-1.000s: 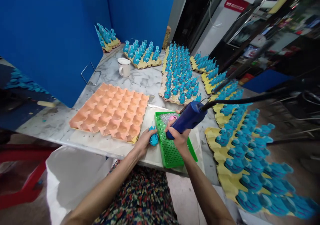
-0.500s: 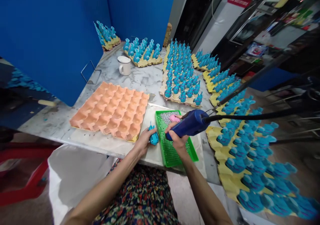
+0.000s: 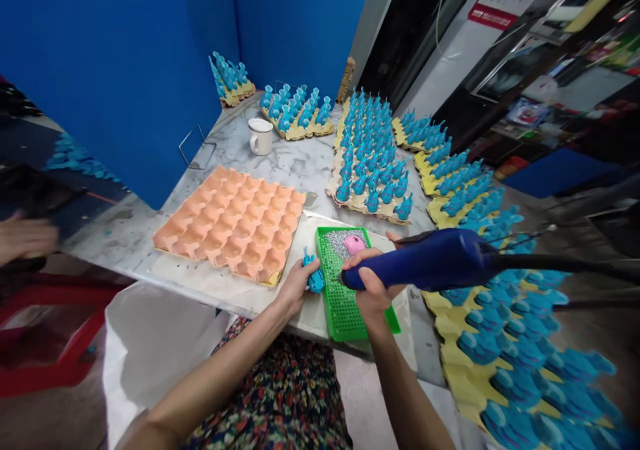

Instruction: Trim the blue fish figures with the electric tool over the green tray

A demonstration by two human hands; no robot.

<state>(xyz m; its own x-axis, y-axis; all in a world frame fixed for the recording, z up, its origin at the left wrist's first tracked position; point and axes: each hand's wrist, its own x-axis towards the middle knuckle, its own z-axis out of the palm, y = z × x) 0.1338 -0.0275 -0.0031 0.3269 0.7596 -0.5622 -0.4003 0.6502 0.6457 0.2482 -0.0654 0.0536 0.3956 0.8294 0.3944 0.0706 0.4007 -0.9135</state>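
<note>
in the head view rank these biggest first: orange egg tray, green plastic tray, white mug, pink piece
1. orange egg tray
2. green plastic tray
3. Unranked: white mug and pink piece look about alike, and the mug sits farther from the camera.

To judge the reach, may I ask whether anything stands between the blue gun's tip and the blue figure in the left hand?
Nothing visible: only the green perforated tray lies flat below the gap between the blue gun and the blue figure.
</note>
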